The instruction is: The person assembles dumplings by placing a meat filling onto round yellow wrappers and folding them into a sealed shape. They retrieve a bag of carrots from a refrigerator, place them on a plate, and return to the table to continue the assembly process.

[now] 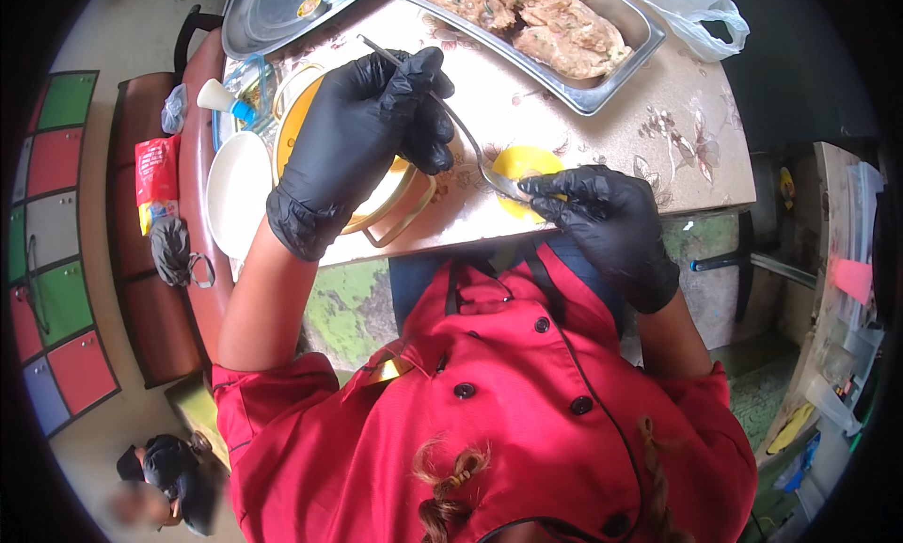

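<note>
Gloved in black, my left hand [363,127] grips the handle of a metal spoon [462,123], which slants down to the right. My right hand [607,222], in a matching glove, has its fingertips pinched at the spoon's bowl, where a small pale pink bit shows. Directly below the spoon's bowl stands a small yellow bowl [525,161], partly covered by the spoon and fingers. A yellow pot with gold-coloured handles [381,215] sits under my left hand, which hides much of it. Raw minced meat [571,39] with green flecks fills much of a rectangular steel pan [589,106] farther back.
The table has a flowered cover [677,162]. At the left stand a white bowl [238,197], a white bottle with blue cap [226,100] and a round metal tray [264,21]. A plastic bag [695,17] lies behind the pan. Another person [176,479] is at the lower left.
</note>
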Available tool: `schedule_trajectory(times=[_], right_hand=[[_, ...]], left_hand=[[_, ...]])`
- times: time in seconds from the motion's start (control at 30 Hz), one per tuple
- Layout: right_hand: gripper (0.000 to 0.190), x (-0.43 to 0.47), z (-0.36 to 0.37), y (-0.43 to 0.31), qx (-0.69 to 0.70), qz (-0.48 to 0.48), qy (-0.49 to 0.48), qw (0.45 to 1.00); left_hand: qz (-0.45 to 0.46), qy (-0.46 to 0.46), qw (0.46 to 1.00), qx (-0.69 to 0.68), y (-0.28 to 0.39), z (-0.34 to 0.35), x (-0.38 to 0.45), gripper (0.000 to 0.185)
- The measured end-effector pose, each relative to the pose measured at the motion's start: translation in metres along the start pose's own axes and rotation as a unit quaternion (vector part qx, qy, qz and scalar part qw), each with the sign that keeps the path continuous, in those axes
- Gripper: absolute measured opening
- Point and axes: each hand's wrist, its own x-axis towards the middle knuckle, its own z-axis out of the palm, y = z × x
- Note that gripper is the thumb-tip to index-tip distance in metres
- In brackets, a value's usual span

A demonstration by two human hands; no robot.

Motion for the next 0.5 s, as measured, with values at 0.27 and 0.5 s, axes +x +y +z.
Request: schedule_trajectory(times=[0.27,0.5], right_hand=[[0.015,0.007,0.002,-0.003,-0.017,0.062,-0.008,0.998],[0.014,0.008,0.002,-0.011,-0.089,0.028,0.013,0.996]], left_hand=[[0.025,-0.001,0.999,-0.028,0.003,-0.001,-0.006,0.036],[0.042,0.062,0.997,0.015,0.019,-0.006,-0.021,0.033]])
